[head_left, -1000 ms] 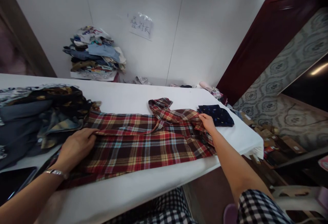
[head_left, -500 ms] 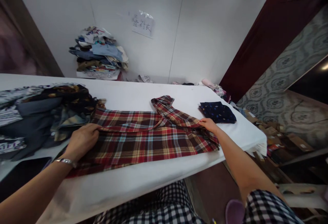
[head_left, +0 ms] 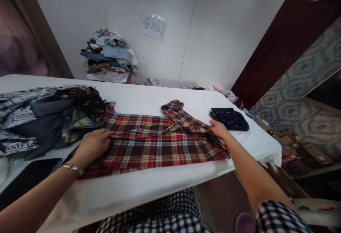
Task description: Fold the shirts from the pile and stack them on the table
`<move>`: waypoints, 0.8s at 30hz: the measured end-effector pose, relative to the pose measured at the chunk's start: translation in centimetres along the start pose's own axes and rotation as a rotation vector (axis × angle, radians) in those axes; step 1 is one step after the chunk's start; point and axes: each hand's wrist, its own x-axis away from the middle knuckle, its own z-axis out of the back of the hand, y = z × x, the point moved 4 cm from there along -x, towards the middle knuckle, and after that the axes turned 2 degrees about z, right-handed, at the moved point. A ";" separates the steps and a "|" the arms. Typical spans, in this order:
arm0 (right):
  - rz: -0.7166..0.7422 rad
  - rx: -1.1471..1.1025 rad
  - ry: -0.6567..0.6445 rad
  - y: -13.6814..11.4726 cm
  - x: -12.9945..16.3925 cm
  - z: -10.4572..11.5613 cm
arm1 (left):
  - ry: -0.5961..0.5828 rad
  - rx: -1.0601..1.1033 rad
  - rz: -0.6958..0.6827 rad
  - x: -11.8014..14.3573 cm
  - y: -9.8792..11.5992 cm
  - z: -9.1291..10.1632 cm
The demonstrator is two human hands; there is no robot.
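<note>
A red, brown and cream plaid shirt (head_left: 160, 147) lies lengthwise along the front of the white table (head_left: 138, 99), its sleeve bent over at the top middle. My left hand (head_left: 94, 146), with a metal band at the wrist, grips the shirt's edge at the left end. At the right end my right hand (head_left: 218, 129) pinches the shirt near its collar side. The fingertips of both hands are partly hidden by the cloth and the knuckles. Just beyond my right hand sits a folded dark navy garment (head_left: 230, 118) with small coloured spots.
A heap of loose clothes (head_left: 53, 115) covers the table's left side, with a dark flat object (head_left: 32, 176) in front of it. Behind the table rises a tall stack of clothes (head_left: 110, 55). More clothing (head_left: 226, 92) lies past the back right corner. Boxes (head_left: 290, 144) stand at right.
The view has shifted slightly, so everything appears a little farther right. Both hands keep their places on the plaid shirt, which lies almost as before.
</note>
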 end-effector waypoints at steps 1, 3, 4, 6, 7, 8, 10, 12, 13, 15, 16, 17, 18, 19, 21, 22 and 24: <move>0.076 0.004 0.019 -1.5 -0.1 -0.6 | 0.019 0.008 -0.019 0.0 0.5 0.0; 0.293 -0.026 -0.001 -5.0 0.1 -2.4 | 0.043 0.039 -0.061 0.0 1.4 -0.1; 0.410 -0.050 -0.034 -6.8 0.3 -3.5 | 0.049 0.059 -0.081 -0.1 1.8 -0.2; 0.603 -0.075 -0.108 -10.2 0.9 -6.0 | 0.060 0.103 -0.103 -0.4 2.2 -0.2; 0.674 -0.061 -0.140 -11.7 1.0 -7.2 | 0.075 0.125 -0.104 -0.6 2.3 -0.2; 0.727 -0.029 -0.169 -13.0 1.1 -8.3 | 0.092 0.146 -0.107 -0.8 2.3 0.0; 0.786 0.068 -0.230 -14.8 0.9 -10.0 | 0.129 0.178 -0.111 -1.0 2.2 0.3; 0.812 0.163 -0.263 -15.8 0.6 -10.6 | 0.151 0.188 -0.112 -0.9 2.0 0.6; 0.821 0.190 -0.253 -16.1 0.5 -10.5 | 0.154 0.188 -0.115 -0.8 1.9 0.7; 0.852 0.190 -0.195 -16.4 0.8 -9.6 | 0.163 0.181 -0.120 -0.5 1.7 0.6; 0.872 0.171 -0.159 -16.4 1.2 -9.0 | 0.161 0.172 -0.127 -0.3 1.6 0.4; 0.892 0.153 -0.133 -16.4 1.8 -8.6 | 0.147 0.157 -0.135 -0.1 1.6 0.2; 0.907 0.143 -0.126 -16.2 2.4 -8.4 | 0.121 0.139 -0.143 0.1 1.6 0.0; 0.920 0.148 -0.141 -16.0 3.2 -8.4 | 0.087 0.120 -0.150 0.2 1.6 -0.2; 0.930 0.177 -0.195 -15.6 4.7 -9.0 | 0.017 0.091 -0.153 0.4 1.6 -0.3; 0.930 0.187 -0.213 -15.3 5.3 -9.4 | 0.000 0.083 -0.149 0.6 1.6 -0.1; 0.926 0.173 -0.191 -14.9 6.2 -10.0 | 0.015 0.081 -0.137 0.9 1.5 0.4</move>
